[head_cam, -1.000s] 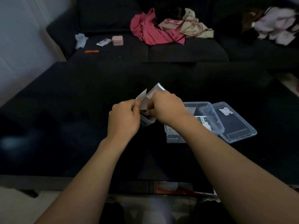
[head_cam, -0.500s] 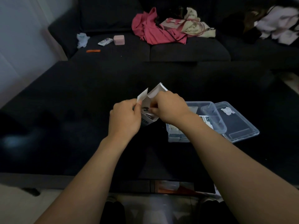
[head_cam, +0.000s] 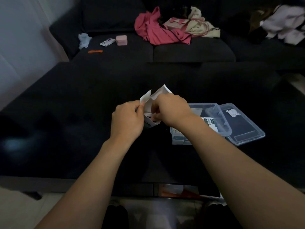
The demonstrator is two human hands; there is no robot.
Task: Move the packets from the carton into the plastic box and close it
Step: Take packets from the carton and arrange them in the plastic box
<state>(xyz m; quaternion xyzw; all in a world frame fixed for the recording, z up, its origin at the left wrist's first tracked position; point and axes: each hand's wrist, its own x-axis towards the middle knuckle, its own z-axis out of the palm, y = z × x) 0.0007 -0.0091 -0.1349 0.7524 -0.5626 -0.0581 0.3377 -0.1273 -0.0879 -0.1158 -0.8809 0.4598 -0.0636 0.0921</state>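
Note:
A small white carton with its top flaps open is held over the dark table, in the middle of the view. My left hand grips its left side, thumb pinching a flap. The fingers of my right hand curl into the carton's open top; what they hold inside is hidden. To the right stands a clear plastic box, open, with a few packets lying in it. Its clear lid lies flat beside it on the right.
A dark glossy table fills the view. Behind it is a dark sofa with pink clothes, a pink case, a small tube and an orange item.
My right fingers have dug a little deeper into the carton's opening. Both hands and the carton stay in nearly the same place.

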